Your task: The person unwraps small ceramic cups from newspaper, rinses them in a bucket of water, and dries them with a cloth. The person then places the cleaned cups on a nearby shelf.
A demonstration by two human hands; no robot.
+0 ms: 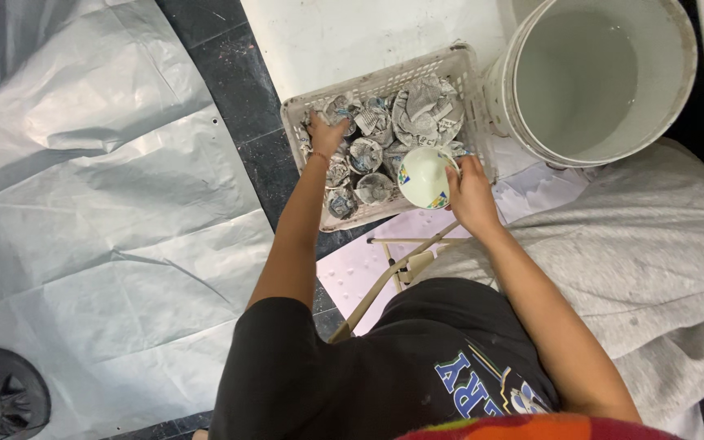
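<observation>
A white plastic crate (299, 118) sits on the dark floor, filled with several cups wrapped in newspaper (427, 112). My left hand (327, 134) reaches into the crate's left side and rests on a newspaper-wrapped item. My right hand (471, 193) holds a white cup (423, 176) with small coloured marks over the crate's near right corner, its rounded side turned toward me.
A large white bucket (592, 77) holding pale liquid stands right of the crate. White plastic sheeting (99, 195) covers the floor at left, a grey cloth (653, 261) lies at right. Black fan-like round objects (2, 395) sit at the lower left. A folding stool frame (393, 269) is under me.
</observation>
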